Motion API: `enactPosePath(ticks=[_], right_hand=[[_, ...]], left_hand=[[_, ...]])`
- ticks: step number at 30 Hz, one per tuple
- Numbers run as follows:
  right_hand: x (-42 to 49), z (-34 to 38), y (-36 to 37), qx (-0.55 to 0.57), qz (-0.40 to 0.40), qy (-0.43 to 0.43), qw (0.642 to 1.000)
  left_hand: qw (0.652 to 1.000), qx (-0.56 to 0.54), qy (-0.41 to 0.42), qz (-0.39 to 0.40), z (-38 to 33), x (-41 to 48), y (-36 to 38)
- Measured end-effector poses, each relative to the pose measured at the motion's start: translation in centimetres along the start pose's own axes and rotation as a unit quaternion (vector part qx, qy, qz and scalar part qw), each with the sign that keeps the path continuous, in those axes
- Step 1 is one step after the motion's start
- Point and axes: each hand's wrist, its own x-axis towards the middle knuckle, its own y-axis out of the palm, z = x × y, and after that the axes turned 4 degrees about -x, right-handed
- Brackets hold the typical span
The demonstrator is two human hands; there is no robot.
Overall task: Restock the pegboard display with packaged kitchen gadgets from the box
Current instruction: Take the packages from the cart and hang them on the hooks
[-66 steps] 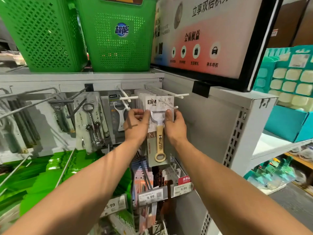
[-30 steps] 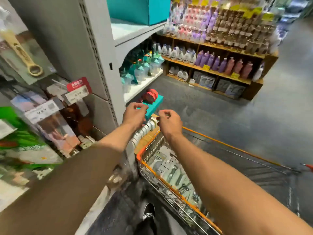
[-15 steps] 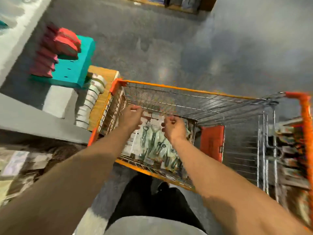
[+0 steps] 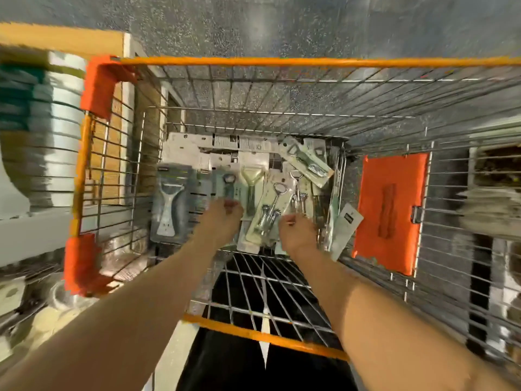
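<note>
I look straight down into an orange-rimmed wire shopping cart (image 4: 282,62). Several carded kitchen gadgets lie loose on its floor: a grey-backed white peeler pack (image 4: 169,204) at the left, a yellow-handled peeler pack (image 4: 249,184) in the middle, a corkscrew pack (image 4: 270,210) beside it, and a bottle opener pack (image 4: 307,160) tilted at the back right. My left hand (image 4: 222,221) hangs just over the middle packs with its fingers loosely curled and nothing in them. Over the corkscrew packs my right hand (image 4: 296,231) is curled the same way and holds nothing.
An orange plastic flap (image 4: 390,210) sits on the cart's wire divider to the right. The grey shelf unit (image 4: 33,227) with a blurred stack of white items (image 4: 56,136) stands against the cart's left side. Grey floor lies beyond the cart.
I let go of the pack hung on the pegboard hook and turned right and down to the cart. Both hands have dropped deeper into the cart, close over the packs.
</note>
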Motion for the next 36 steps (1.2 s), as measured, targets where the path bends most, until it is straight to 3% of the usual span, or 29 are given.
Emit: enactPosePath(ticks=[4, 11, 15, 18, 23, 26, 30, 33, 36], right_hand=[[4.2, -1.3, 2.9, -0.048, 0.011, 0.046, 0.998], [7.0, -1.5, 5.5, 0.015, -0.04, 0.051, 0.998], [6.0, -1.4, 5.8, 0.112, -0.069, 0.01, 0.991], [5.2, -1.5, 5.1, 0.155, -0.055, -0.014, 0.986], [6.0, -1.4, 3.6, 0.195, -0.012, -0.017, 0.981], [7.0, -1.5, 2.4, 0.165, -0.002, -0.032, 0.986], [9.2, -1.7, 1.4, 0.051, -0.147, -0.02, 0.988], [10.4, -2.0, 1.5, -0.07, -0.137, -0.014, 0.988], [10.8, -1.9, 1.5, -0.091, -0.147, 0.006, 0.985]], left_hand=[[0.998, 0.066, 0.001, 0.025, 2.2, 3.8, 2.3], [0.989, 0.101, -0.005, 0.105, 4.2, 6.6, 6.2], [0.997, 0.061, -0.017, 0.046, 4.0, 6.9, 7.0], [0.998, 0.042, 0.029, -0.02, 2.6, 6.6, 7.4], [0.999, -0.035, -0.002, -0.009, 0.3, 7.5, 7.9], [0.997, -0.077, 0.003, -0.004, 0.0, 8.5, 8.1], [0.996, -0.085, 0.008, -0.03, 0.1, 9.3, 8.7], [0.997, -0.051, 0.008, -0.055, 0.8, 9.6, 8.6], [0.997, -0.025, 0.008, -0.066, 1.5, 9.5, 8.0]])
